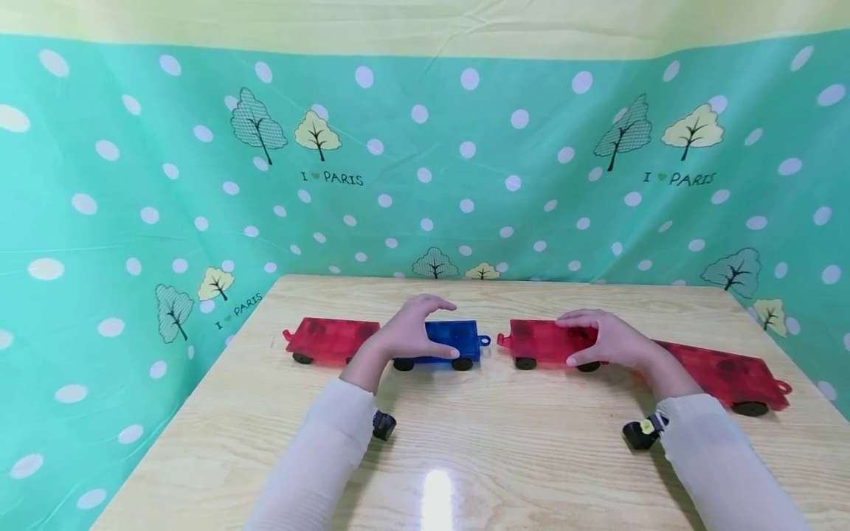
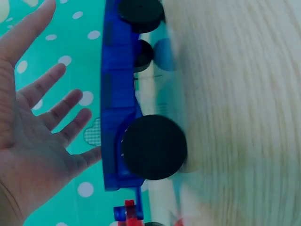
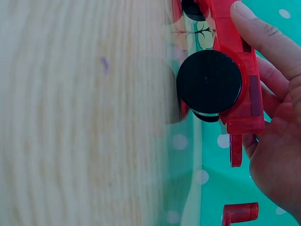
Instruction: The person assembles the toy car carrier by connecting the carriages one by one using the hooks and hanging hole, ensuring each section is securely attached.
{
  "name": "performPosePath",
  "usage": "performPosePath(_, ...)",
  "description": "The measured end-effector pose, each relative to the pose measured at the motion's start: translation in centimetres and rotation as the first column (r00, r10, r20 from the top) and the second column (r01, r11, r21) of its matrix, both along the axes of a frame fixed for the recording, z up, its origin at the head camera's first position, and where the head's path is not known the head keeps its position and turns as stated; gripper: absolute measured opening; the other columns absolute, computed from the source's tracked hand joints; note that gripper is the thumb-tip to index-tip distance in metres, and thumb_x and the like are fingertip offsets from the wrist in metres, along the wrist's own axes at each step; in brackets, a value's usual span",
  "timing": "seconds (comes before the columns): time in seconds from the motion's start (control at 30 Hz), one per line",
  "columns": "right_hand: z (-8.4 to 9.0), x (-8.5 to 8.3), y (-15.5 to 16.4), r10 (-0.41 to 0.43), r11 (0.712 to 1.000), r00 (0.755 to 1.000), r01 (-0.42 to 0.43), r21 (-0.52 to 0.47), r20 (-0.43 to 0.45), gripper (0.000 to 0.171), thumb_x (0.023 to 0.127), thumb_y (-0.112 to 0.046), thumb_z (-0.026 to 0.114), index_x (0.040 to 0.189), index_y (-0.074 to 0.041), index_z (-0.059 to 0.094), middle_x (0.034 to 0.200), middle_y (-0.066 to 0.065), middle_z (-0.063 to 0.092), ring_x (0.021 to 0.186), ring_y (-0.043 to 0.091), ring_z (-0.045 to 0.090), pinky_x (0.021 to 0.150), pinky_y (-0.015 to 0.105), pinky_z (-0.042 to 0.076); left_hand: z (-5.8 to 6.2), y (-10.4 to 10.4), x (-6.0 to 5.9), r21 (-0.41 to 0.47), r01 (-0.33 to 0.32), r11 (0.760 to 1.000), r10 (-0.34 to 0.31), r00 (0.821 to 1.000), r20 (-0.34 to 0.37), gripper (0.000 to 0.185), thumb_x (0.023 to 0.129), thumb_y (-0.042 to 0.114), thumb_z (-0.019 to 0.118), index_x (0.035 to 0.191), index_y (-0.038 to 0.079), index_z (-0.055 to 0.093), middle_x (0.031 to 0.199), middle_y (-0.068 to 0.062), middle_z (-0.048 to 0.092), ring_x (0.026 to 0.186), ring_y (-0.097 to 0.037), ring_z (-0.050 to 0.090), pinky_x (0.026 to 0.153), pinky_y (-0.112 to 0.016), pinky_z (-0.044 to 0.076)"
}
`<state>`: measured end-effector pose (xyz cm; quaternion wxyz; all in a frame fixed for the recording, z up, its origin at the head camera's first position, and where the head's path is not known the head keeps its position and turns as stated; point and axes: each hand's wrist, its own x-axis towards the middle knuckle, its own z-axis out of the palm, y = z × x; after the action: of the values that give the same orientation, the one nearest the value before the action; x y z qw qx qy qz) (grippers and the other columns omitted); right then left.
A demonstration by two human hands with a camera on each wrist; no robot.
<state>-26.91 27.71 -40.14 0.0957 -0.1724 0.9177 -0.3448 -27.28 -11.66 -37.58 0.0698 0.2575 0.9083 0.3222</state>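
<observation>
My left hand [image 1: 413,330] is spread over a blue toy train car [image 1: 465,339], fingers apart and gripping nothing. In the left wrist view, the blue car's coupling [image 2: 123,213] overlaps a red coupling piece at its end. A red train car [image 1: 335,338] stands to its left. My right hand [image 1: 607,341] holds another red train car [image 1: 534,339], thumb on the near side and fingers over the far edge. Its hook faces the blue car's ring across a small gap. In the right wrist view, its rear ring [image 3: 236,151] is apart from another red coupling [image 3: 241,213].
A further red train car [image 1: 724,372] stands angled at the right, partly behind my right wrist. All cars are on a light wooden table [image 1: 505,457]. Behind it hangs a green dotted cloth [image 1: 425,177]. Small black devices are strapped at both wrists.
</observation>
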Motion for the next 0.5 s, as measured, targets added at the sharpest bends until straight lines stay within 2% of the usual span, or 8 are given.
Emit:
performPosePath(0.17, -0.01, 0.04, 0.08, 0.0, 1.0, 1.0, 0.0, 0.003, -0.012, 0.078, 0.083, -0.03, 0.093, 0.148, -0.002, 0.061, 0.157, 0.028, 0.05, 0.145, 0.052, 0.038, 0.115, 0.068, 0.045, -0.43, 0.56, -0.46, -0.017, 0.051, 0.999, -0.051, 0.999, -0.003, 0.08, 0.082, 0.035, 0.093, 0.152, 0.014, 0.06, 0.167, -0.01, 0.044, 0.158, -0.038, 0.033, 0.124, -0.063, 0.038)
performPosePath(0.5, 0.03, 0.14, 0.04, 0.009, 1.0, 1.0, -0.008, 0.009, -0.03, 0.077, 0.083, -0.03, 0.093, 0.147, -0.002, 0.062, 0.156, 0.028, 0.051, 0.145, 0.052, 0.04, 0.113, 0.067, 0.047, -0.56, 0.95, -1.02, -0.115, 0.04, 0.993, -0.04, 0.999, -0.001, 0.077, 0.077, 0.033, 0.098, 0.146, 0.019, 0.067, 0.158, -0.009, 0.055, 0.151, -0.037, 0.043, 0.12, -0.061, 0.044)
